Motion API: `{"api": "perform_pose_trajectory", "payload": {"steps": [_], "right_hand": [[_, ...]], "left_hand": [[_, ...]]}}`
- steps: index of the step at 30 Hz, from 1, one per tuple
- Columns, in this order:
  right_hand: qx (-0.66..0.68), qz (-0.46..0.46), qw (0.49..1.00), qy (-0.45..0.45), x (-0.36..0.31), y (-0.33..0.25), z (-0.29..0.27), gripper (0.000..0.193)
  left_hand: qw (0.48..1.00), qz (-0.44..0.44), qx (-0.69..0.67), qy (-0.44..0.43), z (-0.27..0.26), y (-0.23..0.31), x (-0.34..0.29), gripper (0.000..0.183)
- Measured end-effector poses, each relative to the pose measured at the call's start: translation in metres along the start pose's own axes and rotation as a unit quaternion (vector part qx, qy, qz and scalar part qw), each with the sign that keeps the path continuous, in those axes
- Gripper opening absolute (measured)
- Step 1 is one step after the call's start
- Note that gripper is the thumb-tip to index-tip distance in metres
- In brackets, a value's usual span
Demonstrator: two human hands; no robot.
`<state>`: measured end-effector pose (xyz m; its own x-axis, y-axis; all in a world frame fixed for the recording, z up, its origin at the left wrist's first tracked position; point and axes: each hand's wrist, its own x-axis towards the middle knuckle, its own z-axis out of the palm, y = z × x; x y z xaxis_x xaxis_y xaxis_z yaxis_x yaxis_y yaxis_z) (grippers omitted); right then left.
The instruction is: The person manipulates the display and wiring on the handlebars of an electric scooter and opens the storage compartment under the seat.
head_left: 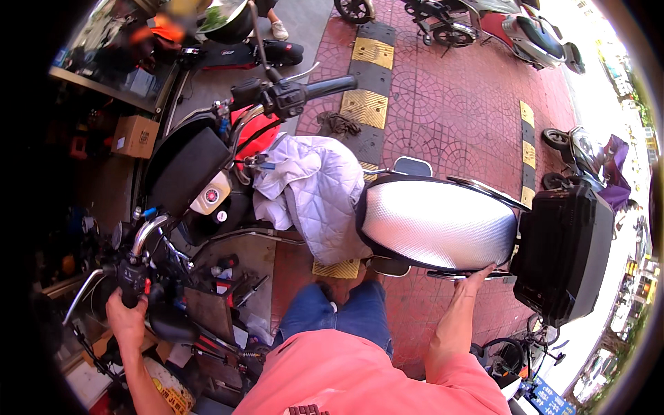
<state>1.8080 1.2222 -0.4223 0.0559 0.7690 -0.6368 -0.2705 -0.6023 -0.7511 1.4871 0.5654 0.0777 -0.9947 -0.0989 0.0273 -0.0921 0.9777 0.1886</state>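
A motor scooter stands across in front of me, its silver-covered seat (439, 225) to the right and its handlebars to the left. My left hand (126, 315) is closed around the near handlebar grip (130, 296), below the switch housing and beside the brake lever (79, 297). At the rear near edge of the seat, my right hand (476, 278) holds the chrome grab rail (446, 274); its fingertips are partly hidden. A pale quilted cover (311, 187) drapes over the scooter's middle. Behind the seat sits a black top box (564, 252).
Tools and parts lie around a metal stand (207, 311) at lower left. A cardboard box (135, 137) is by the shop front. Yellow-black speed bumps (366, 107) cross the red paving. Other scooters (532, 38) are parked beyond; a bicycle (508, 353) stands behind my right arm.
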Motion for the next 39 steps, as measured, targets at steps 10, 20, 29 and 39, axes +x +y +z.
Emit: {"api": "perform_pose_trajectory", "payload": {"steps": [10, 20, 29, 39], "right_hand": [[-0.038, -0.025, 0.999, 0.016, -0.04, -0.025, 0.023, 0.093], [-0.024, -0.03, 0.999, -0.037, -0.031, -0.023, 0.027, 0.094], [-0.501, -0.021, 0.864, -0.053, -0.042, -0.093, -0.027, 0.062], [-0.508, -0.274, 0.814, -0.07, 0.082, -0.165, 0.02, 0.076]], "left_hand": [[0.996, -0.027, 0.083, -0.027, -0.009, 0.005, 0.028, 0.032], [0.988, -0.019, 0.147, 0.042, -0.005, 0.012, 0.027, 0.036], [0.955, 0.099, 0.192, 0.203, 0.024, -0.012, 0.004, 0.042], [0.944, 0.129, -0.24, 0.185, 0.201, 0.144, -0.064, 0.023]]}}
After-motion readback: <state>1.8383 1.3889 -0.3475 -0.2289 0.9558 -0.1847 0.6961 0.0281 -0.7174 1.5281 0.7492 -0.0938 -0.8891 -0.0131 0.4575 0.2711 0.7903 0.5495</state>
